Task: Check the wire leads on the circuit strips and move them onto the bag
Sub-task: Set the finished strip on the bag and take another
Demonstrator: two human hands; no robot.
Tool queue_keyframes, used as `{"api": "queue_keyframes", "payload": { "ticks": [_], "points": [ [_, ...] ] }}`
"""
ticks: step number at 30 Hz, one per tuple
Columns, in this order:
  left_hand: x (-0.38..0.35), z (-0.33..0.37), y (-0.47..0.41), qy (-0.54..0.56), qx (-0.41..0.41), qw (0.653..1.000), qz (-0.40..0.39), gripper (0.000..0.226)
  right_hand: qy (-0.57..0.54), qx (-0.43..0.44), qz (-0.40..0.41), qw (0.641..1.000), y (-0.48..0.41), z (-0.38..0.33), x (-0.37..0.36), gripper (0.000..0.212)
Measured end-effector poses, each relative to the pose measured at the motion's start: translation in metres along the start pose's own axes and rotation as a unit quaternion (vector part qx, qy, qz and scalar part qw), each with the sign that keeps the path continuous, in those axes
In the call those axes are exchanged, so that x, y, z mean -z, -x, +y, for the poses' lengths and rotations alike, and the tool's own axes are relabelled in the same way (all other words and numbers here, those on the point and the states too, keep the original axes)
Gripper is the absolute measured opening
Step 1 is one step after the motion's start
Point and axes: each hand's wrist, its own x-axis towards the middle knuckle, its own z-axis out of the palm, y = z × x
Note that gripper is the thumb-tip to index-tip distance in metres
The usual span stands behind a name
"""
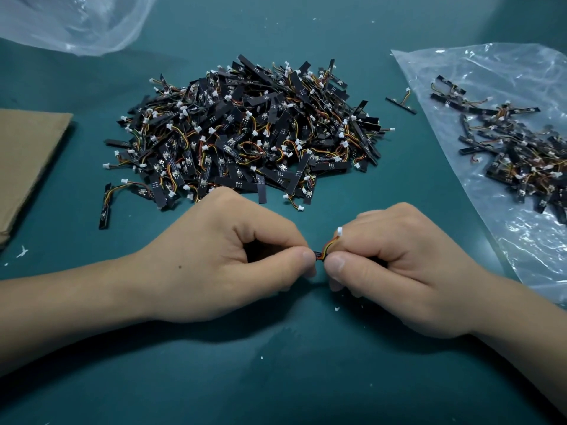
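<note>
A big heap of black circuit strips (245,130) with coloured wire leads and white plugs lies on the green table, just beyond my hands. My left hand (221,259) and my right hand (399,271) meet near the table's middle, each pinching one end of a single circuit strip (320,254) between thumb and forefinger. Most of that strip is hidden by my fingers. Its red, yellow and orange wire lead (330,243) curves up to a white plug (340,230) against my right forefinger. A clear plastic bag (491,75) lies flat at the right with several strips (521,154) on it.
One stray strip (400,104) lies between the heap and the bag. Another stray strip (106,207) lies left of the heap. A brown cardboard sheet (27,161) sits at the left edge. A second crumpled clear bag (76,23) is at the far left. Small white scraps dot the table.
</note>
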Motion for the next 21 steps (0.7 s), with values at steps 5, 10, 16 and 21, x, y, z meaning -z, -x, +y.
{"api": "queue_keyframes", "payload": {
  "ticks": [5,10,16,21],
  "points": [
    [0.0008,0.0001,-0.0002,0.023,0.015,1.0,0.0,0.028,-0.005,0.003,-0.002,1.0,-0.0003,-0.001,0.001,0.038],
    [0.0007,0.0005,0.0009,-0.002,-0.002,1.0,-0.001,0.028,-0.009,0.017,-0.009,1.0,-0.0009,-0.0026,0.0016,0.036],
    [-0.0016,-0.001,0.0019,0.018,0.004,1.0,-0.001,0.028,-0.015,0.02,-0.018,1.0,-0.0003,-0.0016,0.0012,0.037],
    [-0.0012,-0.0016,0.0019,-0.001,-0.009,1.0,0.001,0.029,-0.009,0.019,-0.014,1.0,-0.0003,-0.0001,0.0004,0.04]
  ]
}}
